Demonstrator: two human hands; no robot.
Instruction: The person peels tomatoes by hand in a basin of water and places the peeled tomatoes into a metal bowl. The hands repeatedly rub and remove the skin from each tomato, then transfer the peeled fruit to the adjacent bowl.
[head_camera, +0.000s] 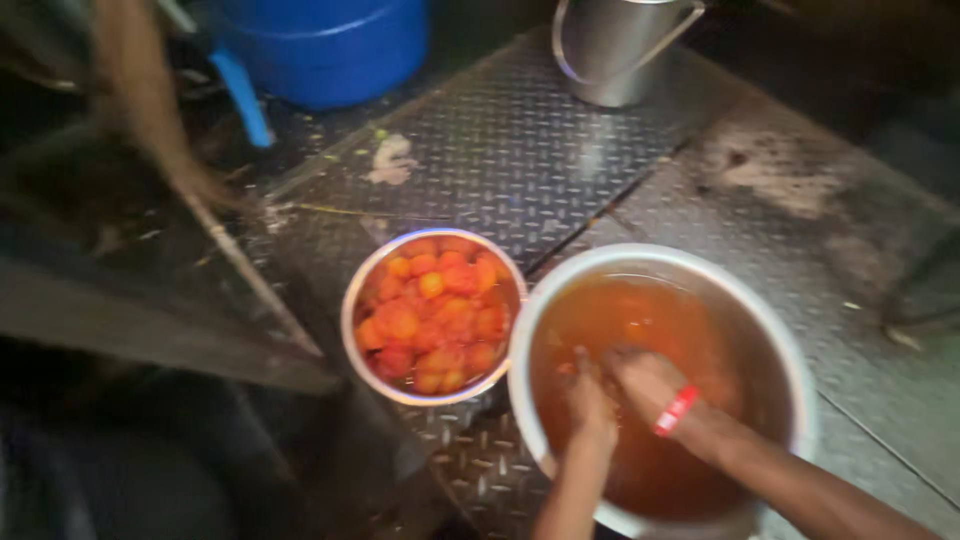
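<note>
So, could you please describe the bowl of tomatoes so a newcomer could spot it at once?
Start at the large metal pot of orange-brown liquid, where both hands are dipped. Touching its left rim sits the smaller metal bowl, the only vessel heaped with red-orange tomatoes.

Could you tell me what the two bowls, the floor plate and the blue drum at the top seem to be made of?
The large bowl and the small bowl look like bare metal, probably steel or aluminium: pale grey rims with a dull shine. The floor plate looks like steel tread plate, with a raised diamond pattern and worn, stained patches. The blue drum seems plastic: even colour, soft gloss.
</note>
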